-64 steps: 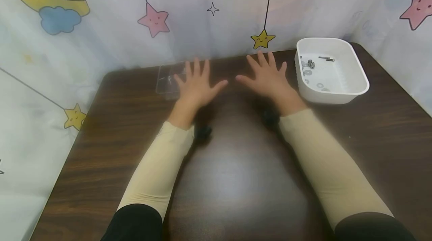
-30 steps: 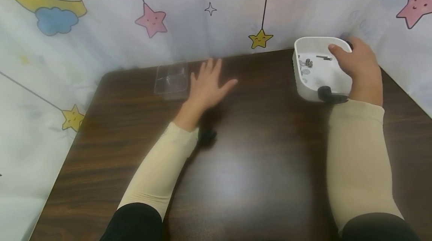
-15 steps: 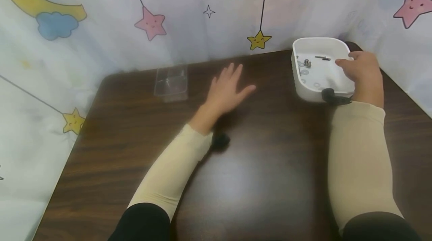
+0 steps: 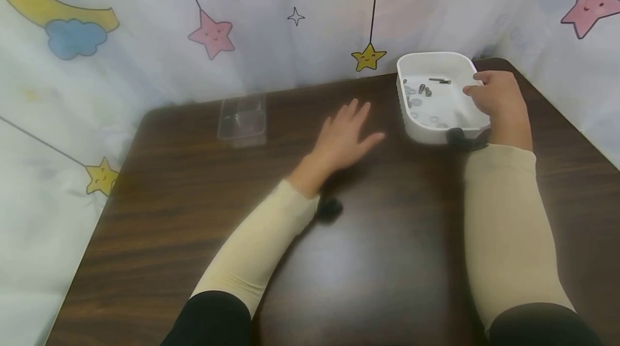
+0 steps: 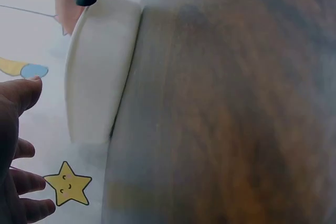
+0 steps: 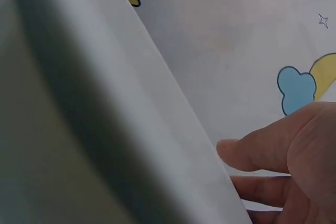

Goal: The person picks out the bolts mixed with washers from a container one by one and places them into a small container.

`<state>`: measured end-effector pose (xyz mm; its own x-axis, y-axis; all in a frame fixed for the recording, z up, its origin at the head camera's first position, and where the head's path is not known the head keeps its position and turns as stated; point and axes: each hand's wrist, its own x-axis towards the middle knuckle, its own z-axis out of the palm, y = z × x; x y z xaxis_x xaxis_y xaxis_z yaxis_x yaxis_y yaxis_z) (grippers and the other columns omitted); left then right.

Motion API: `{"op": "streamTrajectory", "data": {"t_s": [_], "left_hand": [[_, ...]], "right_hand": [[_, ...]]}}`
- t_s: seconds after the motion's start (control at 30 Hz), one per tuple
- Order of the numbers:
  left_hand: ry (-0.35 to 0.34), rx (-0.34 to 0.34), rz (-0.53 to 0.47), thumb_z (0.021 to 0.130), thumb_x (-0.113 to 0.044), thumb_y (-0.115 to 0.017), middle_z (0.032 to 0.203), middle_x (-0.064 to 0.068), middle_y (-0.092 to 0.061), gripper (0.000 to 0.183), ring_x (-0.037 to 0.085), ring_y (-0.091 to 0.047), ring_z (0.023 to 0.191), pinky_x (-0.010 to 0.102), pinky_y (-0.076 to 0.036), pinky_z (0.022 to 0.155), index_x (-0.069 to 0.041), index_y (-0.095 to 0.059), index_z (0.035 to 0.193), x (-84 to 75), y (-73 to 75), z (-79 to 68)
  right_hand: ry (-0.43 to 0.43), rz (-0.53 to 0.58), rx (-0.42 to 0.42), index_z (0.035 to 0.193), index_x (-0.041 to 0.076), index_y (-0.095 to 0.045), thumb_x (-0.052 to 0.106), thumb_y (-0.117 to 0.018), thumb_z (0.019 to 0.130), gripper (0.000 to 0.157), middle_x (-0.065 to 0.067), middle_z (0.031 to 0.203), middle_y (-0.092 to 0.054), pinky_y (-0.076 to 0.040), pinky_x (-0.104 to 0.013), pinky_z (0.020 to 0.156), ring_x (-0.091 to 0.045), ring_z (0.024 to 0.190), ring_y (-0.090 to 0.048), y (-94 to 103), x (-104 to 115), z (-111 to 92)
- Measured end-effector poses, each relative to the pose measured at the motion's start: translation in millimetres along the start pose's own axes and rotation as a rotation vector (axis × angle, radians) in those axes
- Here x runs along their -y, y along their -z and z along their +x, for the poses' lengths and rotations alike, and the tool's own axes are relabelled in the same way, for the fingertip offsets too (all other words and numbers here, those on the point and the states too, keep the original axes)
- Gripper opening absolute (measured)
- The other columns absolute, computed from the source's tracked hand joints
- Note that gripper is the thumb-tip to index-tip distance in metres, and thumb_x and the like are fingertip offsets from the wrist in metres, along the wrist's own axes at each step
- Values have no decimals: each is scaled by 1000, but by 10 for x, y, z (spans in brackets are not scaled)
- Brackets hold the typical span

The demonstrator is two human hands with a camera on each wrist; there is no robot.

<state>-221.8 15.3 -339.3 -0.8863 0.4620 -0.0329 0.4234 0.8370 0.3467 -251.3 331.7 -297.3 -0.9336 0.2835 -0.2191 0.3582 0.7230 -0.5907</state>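
A white plastic basket (image 4: 426,134) with rounded corners stands at the back right of the table. Several washers (image 4: 416,102), two short bolts (image 4: 425,90) and thin metal pins (image 4: 439,80) lie inside it. My right hand (image 4: 501,96) grips the basket's right wall, thumb over the rim and the other fingers partly hidden behind it. The right wrist view shows the thumb and fingers at the rim of the wall. Left of the basket, my left hand (image 4: 343,139) hovers over the table with its fingers spread, holding nothing. In the left wrist view the basket's outer side (image 5: 100,72) lies beyond its fingers.
A clear plastic box (image 4: 242,120) with dividers sits at the table's back left. A patterned curtain (image 4: 290,23) hangs along the back edge of the dark wooden table (image 4: 169,200).
My right hand has moved from mid-table to the basket and taken hold of its right wall. The basket has shifted left with it. My left hand has moved right, towards the basket.
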Motion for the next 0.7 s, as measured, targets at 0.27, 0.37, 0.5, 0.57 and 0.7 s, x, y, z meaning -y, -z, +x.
{"op": "streamTrajectory", "data": {"t_s": [0.27,0.37,0.5,0.57,0.7], "left_hand": [[10,11,-34,94,-72,-34,167,0,1,83,23,-5,154,51,-11,124,-29,-6,159,-20,0,-23],[10,16,-54,93,-72,-35,167,0,1,84,22,-4,154,51,-11,124,-28,-6,159,-12,2,-29],[15,19,-83,92,-74,-35,167,-1,2,86,20,-2,154,51,-10,125,-29,-5,159,10,7,-34],[17,16,-93,92,-75,-35,167,-2,2,88,19,-1,154,50,-10,125,-28,-4,159,23,5,-30],[12,4,-112,92,-74,-36,167,-2,2,88,18,-1,154,49,-11,125,-27,-6,159,45,-14,-14]], "right_hand": [[82,-15,20,154,6,-26,14,-39,101,55,-26,157,-27,-31,-63,113,-45,137,-35,-60,96,-23],[96,-11,43,154,6,-27,10,-39,101,55,-25,158,-26,-31,-63,112,-44,136,-34,-97,134,-18],[143,-31,67,152,3,-31,8,-39,100,54,-27,157,-28,-31,-63,113,-44,135,-34,-126,186,-21],[163,-39,73,151,2,-32,8,-39,99,53,-27,155,-30,-31,-63,112,-44,132,-35,-139,210,-28],[183,-45,85,151,1,-34,8,-40,98,53,-28,154,-32,-32,-63,112,-44,130,-36,-175,256,-30]]}}
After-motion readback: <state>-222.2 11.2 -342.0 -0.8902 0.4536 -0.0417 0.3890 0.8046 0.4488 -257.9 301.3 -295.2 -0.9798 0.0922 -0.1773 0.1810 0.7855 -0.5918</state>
